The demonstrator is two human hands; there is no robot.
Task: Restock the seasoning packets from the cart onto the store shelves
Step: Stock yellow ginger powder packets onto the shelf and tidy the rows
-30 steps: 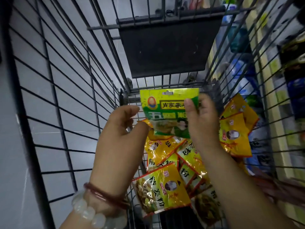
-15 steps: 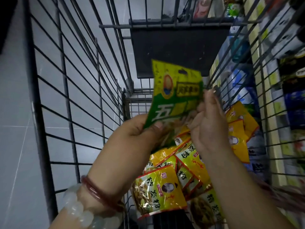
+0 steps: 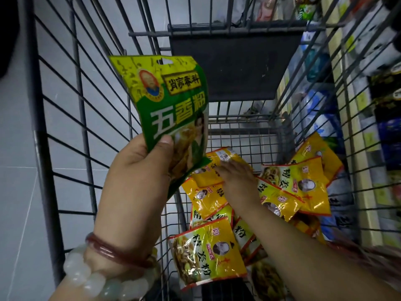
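The flat green and yellow plastic seasoning packet [image 3: 171, 109] looks very light and soft; it bends easily, its film is glossy and probably slippery, so I judge that a pinch near a sealed edge or lower corner is the safest hold. The left hand [image 3: 134, 181] pinches it at the lower left corner, thumb on the front, and holds it upright above the grey wire shopping cart [image 3: 65, 131]. It has white and yellow characters and a round logo. The right hand [image 3: 236, 181] reaches down onto the heap of yellow glossy seasoning packets [image 3: 293, 187] on the cart floor; whether its fingers grip one, I cannot tell. Store shelves [image 3: 368, 127] stand at right.
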